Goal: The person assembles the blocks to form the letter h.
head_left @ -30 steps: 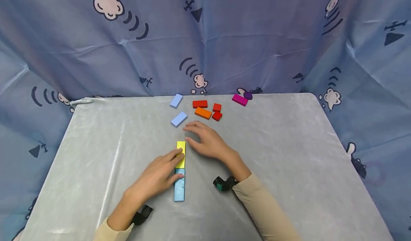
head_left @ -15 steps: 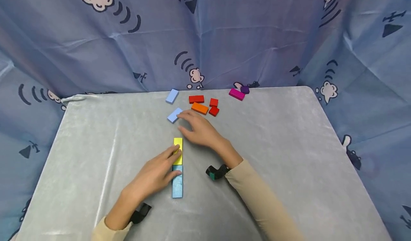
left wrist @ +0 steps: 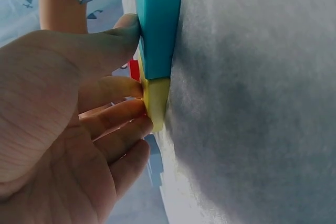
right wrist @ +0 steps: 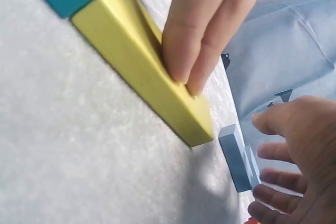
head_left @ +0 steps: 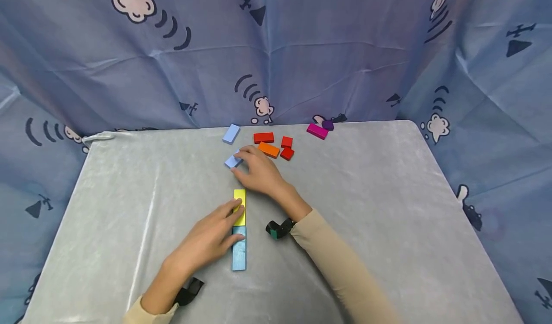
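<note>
Two blocks lie end to end in line on the table: a yellow block and a sky-blue block nearer the body. My left hand rests on them, its fingertips on the yellow block and its thumb on the sky-blue one. Beyond them, my right hand reaches over a pale blue block, part of which it hides. In the right wrist view, a gap shows between the thumb and fingers of that hand, and the pale blue block stands just past the fingertips.
Another pale blue block lies farther back. Right of it are a long red block, an orange block and two small red blocks. Near the back edge sit a magenta block and a purple block. A patterned curtain surrounds the table.
My right hand has moved left and forward to the nearer pale blue block, which it now partly covers. The left hand stays on the yellow and sky-blue blocks.
</note>
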{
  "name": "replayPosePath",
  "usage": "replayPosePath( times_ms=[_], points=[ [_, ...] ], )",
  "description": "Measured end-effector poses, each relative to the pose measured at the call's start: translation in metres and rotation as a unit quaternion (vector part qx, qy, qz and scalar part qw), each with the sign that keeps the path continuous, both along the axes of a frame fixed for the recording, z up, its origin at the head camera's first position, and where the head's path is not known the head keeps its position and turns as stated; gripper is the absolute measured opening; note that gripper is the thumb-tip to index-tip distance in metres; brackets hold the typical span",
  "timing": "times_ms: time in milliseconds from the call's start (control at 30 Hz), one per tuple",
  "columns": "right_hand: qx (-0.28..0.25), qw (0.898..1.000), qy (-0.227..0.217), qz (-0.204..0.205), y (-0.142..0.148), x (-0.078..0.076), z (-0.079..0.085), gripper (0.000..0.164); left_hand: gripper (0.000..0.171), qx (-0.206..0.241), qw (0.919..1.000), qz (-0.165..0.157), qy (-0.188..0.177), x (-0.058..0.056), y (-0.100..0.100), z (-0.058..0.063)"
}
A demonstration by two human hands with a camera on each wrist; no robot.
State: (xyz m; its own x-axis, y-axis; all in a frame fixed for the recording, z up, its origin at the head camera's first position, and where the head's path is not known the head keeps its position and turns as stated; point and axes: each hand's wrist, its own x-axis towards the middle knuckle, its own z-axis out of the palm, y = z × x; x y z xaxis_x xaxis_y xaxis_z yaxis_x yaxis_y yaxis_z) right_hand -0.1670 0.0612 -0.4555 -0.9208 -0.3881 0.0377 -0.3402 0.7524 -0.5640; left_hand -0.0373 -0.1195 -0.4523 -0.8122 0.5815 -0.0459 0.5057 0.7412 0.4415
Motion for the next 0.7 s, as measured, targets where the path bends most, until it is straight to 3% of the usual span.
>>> replayPosePath(
  times_ms=[233, 467, 700],
  points=[
    [0.017, 0.999, 0.001, -0.043, -0.005, -0.006, -0.002, 0.049, 0.064, -0.007, 0.9999, -0.002, -0.014, -0.001, 0.004, -0.002],
    [0.030, 0.998, 0.028, -0.052, -0.012, -0.013, -0.003, 0.046, 0.063, -0.004, 1.0000, -0.002, -0.007, -0.002, 0.005, 0.000],
    [0.048, 0.997, 0.014, -0.056, -0.017, -0.016, -0.002, 0.043, 0.062, -0.004, 1.0000, 0.002, -0.006, 0.000, 0.002, -0.001]
  ],
)
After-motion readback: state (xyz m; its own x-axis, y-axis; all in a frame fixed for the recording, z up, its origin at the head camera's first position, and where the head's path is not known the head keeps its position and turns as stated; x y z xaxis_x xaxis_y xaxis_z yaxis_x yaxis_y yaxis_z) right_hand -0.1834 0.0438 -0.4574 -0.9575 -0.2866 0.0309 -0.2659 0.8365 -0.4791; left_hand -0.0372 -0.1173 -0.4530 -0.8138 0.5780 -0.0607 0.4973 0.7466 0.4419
